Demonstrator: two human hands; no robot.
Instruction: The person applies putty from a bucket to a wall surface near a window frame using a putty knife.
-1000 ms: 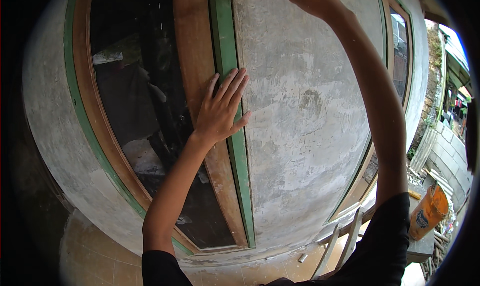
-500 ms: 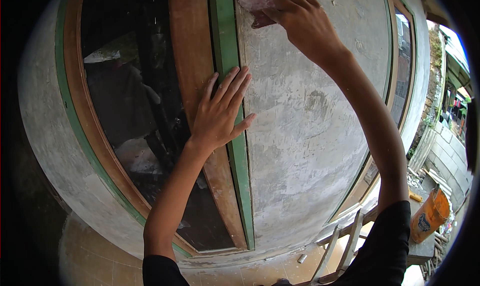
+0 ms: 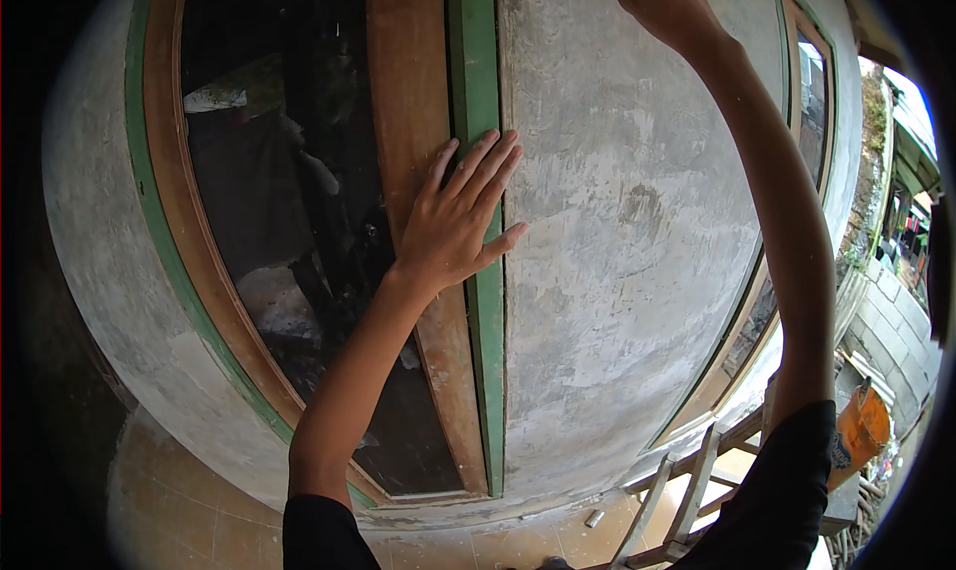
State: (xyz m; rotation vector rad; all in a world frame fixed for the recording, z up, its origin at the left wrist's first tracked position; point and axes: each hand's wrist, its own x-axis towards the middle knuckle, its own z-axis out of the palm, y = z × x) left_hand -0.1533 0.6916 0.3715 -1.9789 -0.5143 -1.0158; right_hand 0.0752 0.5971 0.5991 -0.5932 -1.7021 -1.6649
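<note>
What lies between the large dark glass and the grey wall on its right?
Head view: a brown board, then a green strip, with the left hand across both.

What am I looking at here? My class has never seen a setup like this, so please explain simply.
There is no machine: these are a person's bare hands, filmed by a wide fisheye camera worn on the head, so straight edges curve. The left hand is spread over the brown wood and green strip beside a patchy grey wall; it holds nothing visible. The right hand is cut off by the top edge, so whether it holds anything cannot be seen. Dark glass lies to the left; at lower right are a wooden framework and an orange container.
</note>
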